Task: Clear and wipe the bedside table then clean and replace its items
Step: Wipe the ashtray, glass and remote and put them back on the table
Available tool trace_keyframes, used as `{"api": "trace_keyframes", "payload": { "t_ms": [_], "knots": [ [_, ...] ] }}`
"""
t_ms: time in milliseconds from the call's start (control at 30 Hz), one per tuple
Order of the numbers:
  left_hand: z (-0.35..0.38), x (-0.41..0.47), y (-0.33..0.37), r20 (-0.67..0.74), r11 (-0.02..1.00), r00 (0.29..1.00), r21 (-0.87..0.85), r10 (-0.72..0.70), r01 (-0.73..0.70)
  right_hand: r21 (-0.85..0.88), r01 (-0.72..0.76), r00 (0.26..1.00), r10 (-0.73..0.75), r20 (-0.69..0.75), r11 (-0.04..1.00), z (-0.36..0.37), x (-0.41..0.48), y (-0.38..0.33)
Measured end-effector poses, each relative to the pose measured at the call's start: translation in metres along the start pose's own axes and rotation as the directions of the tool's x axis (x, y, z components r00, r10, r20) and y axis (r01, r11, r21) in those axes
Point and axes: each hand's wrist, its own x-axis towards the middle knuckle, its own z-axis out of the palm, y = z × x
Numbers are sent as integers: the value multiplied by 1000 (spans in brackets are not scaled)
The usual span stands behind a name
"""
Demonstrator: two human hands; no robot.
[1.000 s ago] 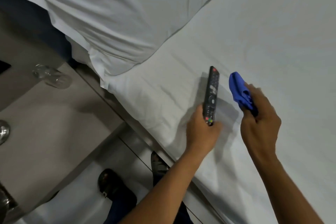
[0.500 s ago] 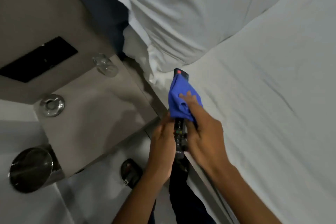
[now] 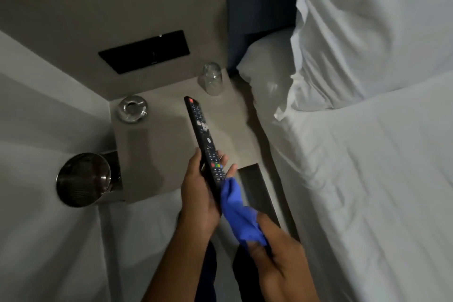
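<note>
Head view, the only one. Person stands at the bedside table, bed to the right of it, pillow at the head end. Left hand is closed round the lower end of the black remote, fingers curled up its far side; the remote slants up and away, its red-button end out over the tabletop, not resting on it. Right hand pinches a bunched blue cloth, which touches the remote's near end just beside the left hand. On the tabletop: an upturned clear glass at the back corner nearest the bed, a glass ashtray at the back left. A metal bin sits on its side-looking angle against the table's left edge; whether it touches I cannot tell. Dark wall panel above. Judgement: the step in hand is cleaning the remote, likely at the tail of a wipe, with replacing to follow. Next move calls for drawing the cloth clear, then lowering the remote flat onto the bare middle of the top, keeping well off the glass and ashtray.
</note>
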Motion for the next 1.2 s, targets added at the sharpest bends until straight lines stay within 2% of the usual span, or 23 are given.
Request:
{"api": "trace_keyframes", "payload": {
  "t_ms": [67, 133, 233, 333, 400, 467, 567, 667, 733, 833, 867, 900, 967, 1067, 1100, 1200],
  "knots": [
    [-19, 3, 14, 17, 996, 1000, 84, 6, -7, 78, -134, 989, 138, -58, 988, -3, 2, -4],
    [-40, 2, 26, 77, 967, 997, 252, 13, -32, 81, -135, 983, 143, -113, 988, -6, 13, -14],
    [-54, -5, 34, 158, 924, 987, 376, 19, -78, 36, -29, 988, 34, -148, 999, -6, 46, -31],
    [-63, -12, 36, 258, 899, 966, 423, 2, -115, -121, 131, 978, -148, -147, 984, 12, 88, -44],
    [-68, -15, 34, 258, 908, 965, 413, -49, -64, -232, 197, 967, -228, -115, 953, 28, 114, -49],
    [-72, -15, 35, 235, 927, 968, 375, -87, -8, -311, 211, 972, -233, -36, 927, 46, 130, -55],
    [-76, -8, 42, 216, 936, 975, 352, -59, -21, -399, 256, 967, -234, 104, 881, 76, 128, -56],
    [-83, 4, 58, 203, 944, 977, 329, -71, 0, -343, 251, 961, -190, 202, 905, 101, 110, -52],
    [-96, 15, 65, 141, 959, 986, 280, -84, 41, -284, 218, 959, -152, 238, 934, 116, 96, -47],
    [-108, 38, 74, 36, 981, 981, 54, -191, 189, -224, 164, 961, -105, 256, 961, 135, 76, -38],
    [-110, 47, 77, 32, 976, 975, 27, -218, 217, -205, 141, 962, -85, 260, 969, 141, 74, -36],
    [-110, 55, 78, 43, 975, 974, 37, -222, 221, -194, 110, 964, -57, 259, 975, 144, 71, -34],
    [-112, 79, 73, -19, 974, 994, 196, -108, 110, -183, 24, 975, 18, 223, 983, 144, 72, -31],
    [-107, 116, 69, -90, 835, 993, 550, 82, -19, -106, -146, 986, 154, 67, 984, 135, 82, -20],
    [-107, 133, 63, -84, 749, 988, 661, 129, -42, -92, -185, 982, 188, 15, 978, 131, 87, -16],
    [-105, 178, 49, -92, 382, 966, 924, 242, -8, -59, -232, 970, 226, -91, 971, 123, 100, -1]
  ]
}}
